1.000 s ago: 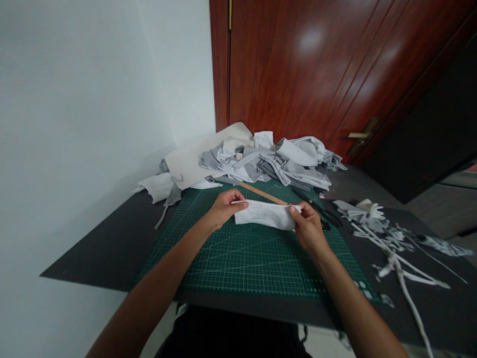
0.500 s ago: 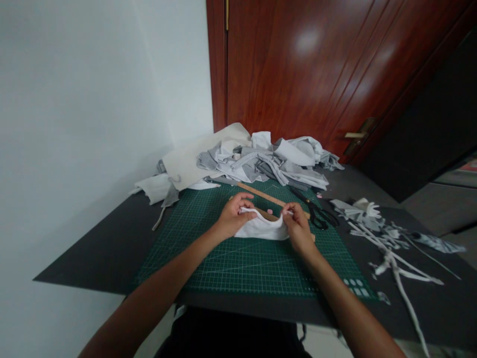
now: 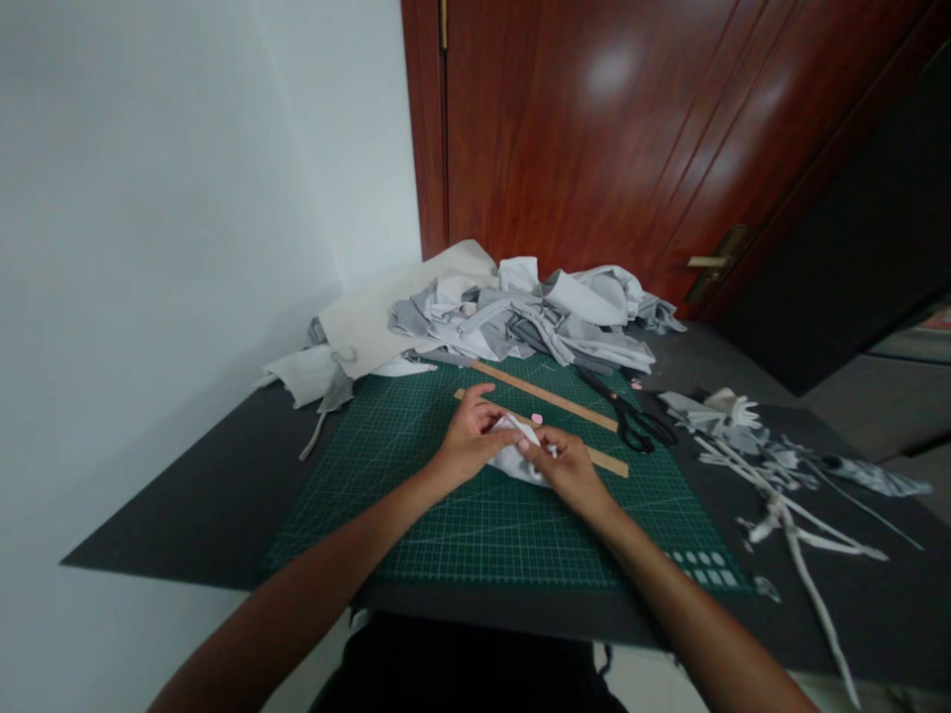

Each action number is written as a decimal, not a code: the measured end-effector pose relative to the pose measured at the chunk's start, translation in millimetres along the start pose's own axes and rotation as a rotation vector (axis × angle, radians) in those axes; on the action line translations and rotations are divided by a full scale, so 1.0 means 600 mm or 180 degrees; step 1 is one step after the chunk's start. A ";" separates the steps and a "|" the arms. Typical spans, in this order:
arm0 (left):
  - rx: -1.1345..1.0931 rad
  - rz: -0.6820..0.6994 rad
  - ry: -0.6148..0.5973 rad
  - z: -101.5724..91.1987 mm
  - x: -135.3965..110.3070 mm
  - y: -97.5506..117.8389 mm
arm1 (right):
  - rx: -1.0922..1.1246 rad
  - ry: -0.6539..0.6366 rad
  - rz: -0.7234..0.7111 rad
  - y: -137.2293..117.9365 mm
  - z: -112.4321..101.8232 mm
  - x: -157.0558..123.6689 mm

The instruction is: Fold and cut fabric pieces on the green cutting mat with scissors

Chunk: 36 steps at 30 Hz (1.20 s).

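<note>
A small piece of white cloth (image 3: 516, 463) is bunched between my two hands, above the green cutting mat (image 3: 446, 540). My left hand (image 3: 470, 436) pinches its left side between thumb and fingers, with the index finger lifted away. On the other side my right hand (image 3: 566, 467) grips the cloth, its thumb close to my left thumb. Behind my hands lies a wooden ruler (image 3: 607, 461), partly covered by them. A second wooden ruler (image 3: 546, 394) rests farther back on the mat. Close to the cloth sits a small pink piece (image 3: 536, 419).
Black scissors (image 3: 631, 421) lie at the mat's right edge. A heap of grey and white fabric (image 3: 512, 317) and a cream sheet (image 3: 386, 317) stand against the door and wall. Cloth strips and scraps (image 3: 773, 505) spread over the dark table (image 3: 200, 495) on the right.
My right hand has moved left toward my left hand. The white cloth, stretched between them before, is now gathered and folded, and more of the nearer ruler shows.
</note>
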<state>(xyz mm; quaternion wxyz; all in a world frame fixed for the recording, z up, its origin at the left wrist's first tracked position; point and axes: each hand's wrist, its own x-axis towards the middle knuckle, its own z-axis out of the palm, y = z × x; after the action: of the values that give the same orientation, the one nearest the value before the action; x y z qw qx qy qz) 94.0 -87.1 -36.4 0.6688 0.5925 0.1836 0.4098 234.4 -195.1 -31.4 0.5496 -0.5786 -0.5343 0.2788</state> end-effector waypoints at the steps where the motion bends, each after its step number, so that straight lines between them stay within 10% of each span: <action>1: 0.0045 0.0031 0.0013 -0.001 0.001 0.000 | -0.0025 0.0065 -0.0014 -0.002 -0.001 0.000; 12: 0.1026 0.0359 -0.0603 -0.009 -0.003 0.015 | -0.0063 0.0111 -0.0149 0.009 0.003 -0.003; 26: 0.0572 0.0288 -0.0519 -0.006 0.000 0.016 | -0.0103 0.0608 -0.0306 0.010 0.017 -0.010; 36: 0.1083 0.0747 -0.0842 -0.004 -0.008 0.026 | 0.0870 0.0045 0.0207 -0.005 0.012 -0.009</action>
<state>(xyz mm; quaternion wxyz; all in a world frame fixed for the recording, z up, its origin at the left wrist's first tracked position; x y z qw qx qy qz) 83.9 -89.6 -23.2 0.5254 0.7624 0.0907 0.3667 225.7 -198.2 -31.9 0.6177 -0.5173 -0.4685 0.3626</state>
